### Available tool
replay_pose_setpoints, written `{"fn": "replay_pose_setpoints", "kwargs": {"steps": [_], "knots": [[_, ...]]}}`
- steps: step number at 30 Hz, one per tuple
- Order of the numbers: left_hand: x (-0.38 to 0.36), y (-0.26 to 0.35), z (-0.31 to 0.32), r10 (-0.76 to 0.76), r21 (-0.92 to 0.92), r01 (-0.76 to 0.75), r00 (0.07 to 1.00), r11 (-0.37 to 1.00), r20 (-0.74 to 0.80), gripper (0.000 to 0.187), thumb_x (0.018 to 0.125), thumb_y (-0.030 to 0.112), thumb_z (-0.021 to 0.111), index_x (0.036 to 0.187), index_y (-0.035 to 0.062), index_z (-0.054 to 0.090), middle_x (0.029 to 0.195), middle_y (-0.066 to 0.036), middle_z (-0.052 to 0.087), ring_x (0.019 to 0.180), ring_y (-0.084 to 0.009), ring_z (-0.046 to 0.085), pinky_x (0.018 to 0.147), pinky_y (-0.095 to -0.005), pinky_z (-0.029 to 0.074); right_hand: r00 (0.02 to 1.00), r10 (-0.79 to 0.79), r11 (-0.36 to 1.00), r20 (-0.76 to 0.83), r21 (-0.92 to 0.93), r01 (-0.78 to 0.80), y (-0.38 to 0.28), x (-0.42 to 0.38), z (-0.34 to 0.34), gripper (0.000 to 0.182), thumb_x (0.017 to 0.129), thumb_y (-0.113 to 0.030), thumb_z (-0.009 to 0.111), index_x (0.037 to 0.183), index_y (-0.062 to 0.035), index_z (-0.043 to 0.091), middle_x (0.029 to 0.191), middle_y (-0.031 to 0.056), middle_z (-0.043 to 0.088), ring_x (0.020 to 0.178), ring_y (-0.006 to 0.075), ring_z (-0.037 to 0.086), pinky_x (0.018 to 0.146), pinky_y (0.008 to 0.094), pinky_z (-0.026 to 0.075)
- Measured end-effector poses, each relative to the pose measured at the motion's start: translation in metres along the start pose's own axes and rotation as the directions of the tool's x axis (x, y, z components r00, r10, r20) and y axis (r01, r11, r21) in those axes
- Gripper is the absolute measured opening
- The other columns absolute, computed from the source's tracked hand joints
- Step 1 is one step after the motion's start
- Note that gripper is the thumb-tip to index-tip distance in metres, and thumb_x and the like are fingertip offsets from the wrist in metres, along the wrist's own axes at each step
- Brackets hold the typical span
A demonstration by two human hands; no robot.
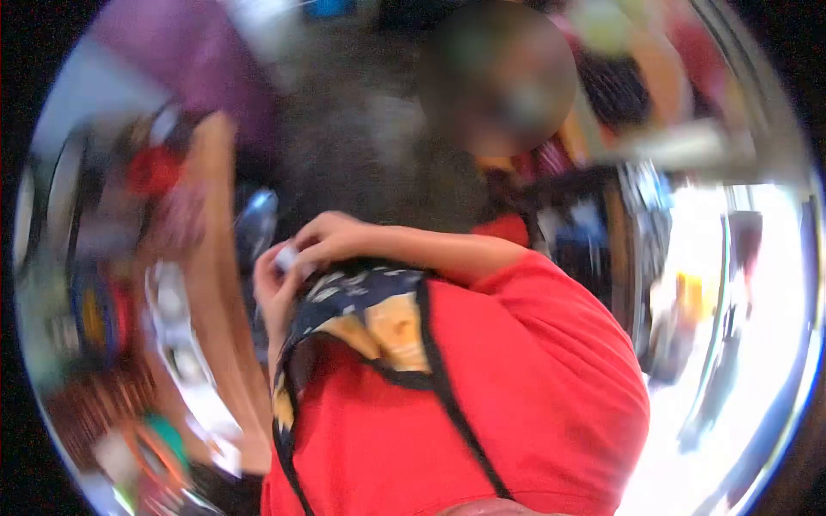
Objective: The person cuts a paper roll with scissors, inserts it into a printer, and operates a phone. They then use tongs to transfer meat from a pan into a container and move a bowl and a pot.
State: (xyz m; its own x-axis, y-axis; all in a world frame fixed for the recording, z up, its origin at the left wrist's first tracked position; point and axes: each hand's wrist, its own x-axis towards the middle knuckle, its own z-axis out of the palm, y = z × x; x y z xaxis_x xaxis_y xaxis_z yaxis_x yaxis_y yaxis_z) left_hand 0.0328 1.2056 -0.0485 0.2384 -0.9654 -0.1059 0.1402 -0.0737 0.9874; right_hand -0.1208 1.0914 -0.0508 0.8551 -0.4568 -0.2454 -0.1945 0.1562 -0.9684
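My right hand (331, 239) reaches across the front of my body, its fingers closed in a pinch around a small white thing (286, 257). My left hand (274, 288) meets it there, fingers curled and pressed to the same white thing. Blur hides what kind of thing it is. Both hands are just above the top of a dark apron (348, 288) with a white and yellow-orange print, worn over a red shirt (542, 370). Part of the white thing is covered by the fingers.
A brown wooden edge (228, 344) runs along the left, with white items (185, 361) beside it. Further left are a red object (153, 170) and blurred clutter. Purple cloth (198, 60) hangs at upper left, above dark floor (353, 129). Bright light fills the right.
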Motion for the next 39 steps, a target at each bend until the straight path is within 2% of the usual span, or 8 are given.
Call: {"fn": "replay_pose_setpoints", "kwargs": {"steps": [6, 9, 14, 18, 22, 30, 35, 39], "knots": [[0.057, -0.028, 0.039, -0.488, 0.129, 0.472, 0.824, 0.872, 0.289, 0.048, 0.084, 0.002, 0.051, 0.127, 0.0103, 0.033, 0.101, -0.012, 0.052, 0.079, -0.0281, 0.062, 0.063, -0.038, 0.056, 0.8, 0.208, 0.974, -0.562, 0.197, -0.115, 0.087, -0.093, -0.033, 0.037, 0.078, -0.026, 0.065, 0.106, -0.0027, 0.067, 0.087, 0.0088, 0.069, 0.07, 0.0138, 0.065, 0.063, 0.0287, 0.053], [0.076, -0.041, 0.072, -0.62, 0.332, 0.524, 0.667, 0.785, 0.413, 0.043, 0.084, 0.003, 0.047, 0.126, 0.0095, 0.035, 0.1, -0.011, 0.052, 0.077, -0.0268, 0.063, 0.062, -0.0324, 0.055, 0.333, 0.172, 0.943, -0.927, 0.057, -0.327, 0.197, -0.156, -0.005, 0.037, 0.073, -0.034, 0.062, 0.101, -0.0108, 0.069, 0.096, 0.0113, 0.068, 0.092, 0.0287, 0.064, 0.081, 0.0377, 0.051], [0.101, -0.087, 0.137, -0.655, 0.492, 0.432, 0.498, 0.756, 0.568, 0.032, 0.083, 0.005, 0.047, 0.115, 0.0028, 0.043, 0.077, -0.005, 0.054, 0.055, -0.0179, 0.059, 0.035, -0.0211, 0.04, -0.361, 0.563, 0.568, -0.744, 0.665, -0.485, 0.324, -0.264, 0.143, 0.03, 0.076, -0.029, 0.054, 0.097, -0.0129, 0.069, 0.098, 0.015, 0.066, 0.093, 0.0337, 0.062, 0.081, 0.0418, 0.05], [0.067, -0.091, 0.202, -0.648, 0.508, 0.416, 0.344, 0.754, 0.679, 0.031, 0.082, 0.003, 0.05, 0.113, 0.0006, 0.043, 0.071, -0.005, 0.053, 0.049, -0.0149, 0.056, 0.03, -0.0185, 0.032, -0.511, 0.8, 0.114, -0.316, 0.915, -0.388, 0.381, -0.309, 0.321, 0.028, 0.078, -0.02, 0.052, 0.092, -0.0025, 0.069, 0.102, 0.0221, 0.064, 0.098, 0.0349, 0.062, 0.085, 0.0431, 0.049], [0.045, -0.081, 0.219, -0.622, 0.494, 0.411, 0.278, 0.766, 0.732, 0.023, 0.088, 0.009, 0.055, 0.108, 0.004, 0.045, 0.066, -0.003, 0.052, 0.044, -0.0123, 0.053, 0.028, -0.0185, 0.03, -0.311, 0.949, -0.15, 0.05, 0.941, -0.304, 0.377, -0.29, 0.402, 0.026, 0.076, -0.018, 0.059, 0.095, -0.0047, 0.07, 0.107, 0.0191, 0.063, 0.1, 0.0328, 0.062, 0.084, 0.0422, 0.051], [-0.067, -0.101, 0.212, -0.699, 0.584, 0.463, 0.12, 0.667, 0.705, 0.023, 0.092, 0.019, 0.053, 0.112, 0.0072, 0.046, 0.077, -0.004, 0.056, 0.058, -0.016, 0.059, 0.036, -0.0231, 0.037, -0.182, 0.767, 0.441, -0.615, 0.712, -0.546, 0.353, -0.349, 0.275, 0.028, 0.077, -0.022, 0.053, 0.096, -0.0084, 0.07, 0.101, 0.0182, 0.065, 0.098, 0.0343, 0.062, 0.085, 0.0419, 0.049], [-0.156, -0.118, 0.249, -0.684, 0.62, 0.467, -0.041, 0.631, 0.728, 0.04, 0.084, 0.017, 0.058, 0.119, 0.004, 0.044, 0.08, -0.008, 0.057, 0.064, -0.0199, 0.058, 0.059, -0.0328, 0.049, -0.431, 0.487, 0.748, -0.759, 0.618, -0.243, 0.328, -0.433, 0.25, 0.033, 0.074, -0.022, 0.054, 0.103, -0.0106, 0.067, 0.099, 0.0146, 0.067, 0.095, 0.0318, 0.063, 0.083, 0.0408, 0.05], [-0.219, -0.158, 0.308, -0.595, 0.645, 0.161, -0.272, 0.747, 0.757, 0.039, 0.085, 0.01, 0.059, 0.119, 0.0021, 0.042, 0.075, -0.007, 0.056, 0.062, -0.0165, 0.055, 0.059, -0.0277, 0.047, -0.608, 0.565, 0.65, -0.558, 0.755, -0.088, 0.341, -0.482, 0.337, 0.028, 0.07, -0.017, 0.054, 0.093, -0.0079, 0.068, 0.09, 0.0165, 0.067, 0.088, 0.0346, 0.064, 0.076, 0.0433, 0.05]]}}
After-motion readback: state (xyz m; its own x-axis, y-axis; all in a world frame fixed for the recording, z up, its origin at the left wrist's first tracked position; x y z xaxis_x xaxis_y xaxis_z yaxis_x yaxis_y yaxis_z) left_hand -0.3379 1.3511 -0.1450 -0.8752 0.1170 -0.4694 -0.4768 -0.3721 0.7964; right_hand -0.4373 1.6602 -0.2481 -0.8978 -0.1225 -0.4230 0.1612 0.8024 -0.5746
